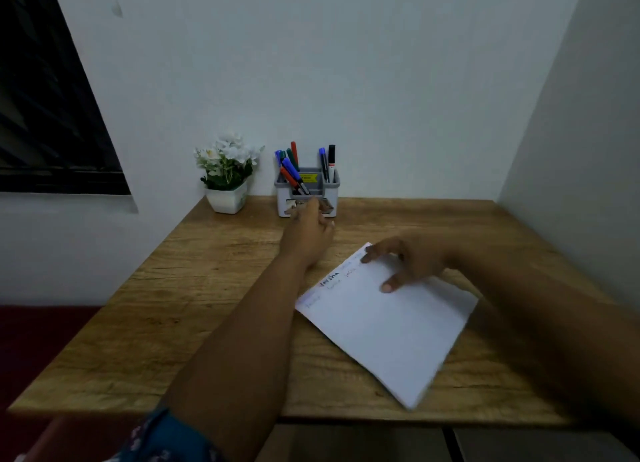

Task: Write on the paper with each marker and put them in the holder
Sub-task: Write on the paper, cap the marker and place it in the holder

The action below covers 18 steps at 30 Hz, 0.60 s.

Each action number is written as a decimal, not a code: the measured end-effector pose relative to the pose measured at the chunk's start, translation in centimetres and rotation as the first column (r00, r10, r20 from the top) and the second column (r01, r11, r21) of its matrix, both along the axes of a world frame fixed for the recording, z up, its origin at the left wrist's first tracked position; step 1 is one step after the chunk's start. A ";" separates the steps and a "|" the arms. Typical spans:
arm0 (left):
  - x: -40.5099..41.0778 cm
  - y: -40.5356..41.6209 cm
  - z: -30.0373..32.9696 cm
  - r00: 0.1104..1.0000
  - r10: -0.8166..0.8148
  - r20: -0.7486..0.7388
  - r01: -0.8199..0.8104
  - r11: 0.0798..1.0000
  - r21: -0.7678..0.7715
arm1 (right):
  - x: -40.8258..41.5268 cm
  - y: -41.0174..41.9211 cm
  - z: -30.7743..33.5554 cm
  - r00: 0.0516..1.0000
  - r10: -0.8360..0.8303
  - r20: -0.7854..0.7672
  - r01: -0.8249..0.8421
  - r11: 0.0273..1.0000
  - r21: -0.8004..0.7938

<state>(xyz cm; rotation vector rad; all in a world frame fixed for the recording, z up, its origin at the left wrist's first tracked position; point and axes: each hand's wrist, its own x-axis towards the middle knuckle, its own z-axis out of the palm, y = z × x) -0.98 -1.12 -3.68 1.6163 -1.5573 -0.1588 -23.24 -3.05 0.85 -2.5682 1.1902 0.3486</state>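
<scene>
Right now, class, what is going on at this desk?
A person sits at a wooden desk doing a writing task. The left hand reaches toward the holder at the wall, where the markers already stand; whether it grips anything cannot be told. The right hand rests with straight fingers on the paper, which carries a few written words along its top edge. A pot of white flowers stands left of the holder.

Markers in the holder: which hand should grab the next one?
Left. The left hand already reaches right in front of the holder, while the right hand rests flat on the paper.
</scene>
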 end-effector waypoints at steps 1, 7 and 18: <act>-0.3 0.6 0.4 0.999 -0.039 0.029 0.038 0.999 0.023 | -0.5 0.6 -0.8 1.000 -0.009 0.003 0.009 1.000 -0.016; -3.5 4.4 0.9 0.897 -0.135 0.422 0.000 0.952 0.305 | -0.5 2.9 -4.4 0.972 -0.201 0.122 0.214 0.970 -0.111; -5.3 8.3 -1.3 0.910 -0.122 0.397 -0.047 0.919 0.391 | -1.0 5.5 -5.4 0.801 -0.455 0.389 0.528 0.843 -0.100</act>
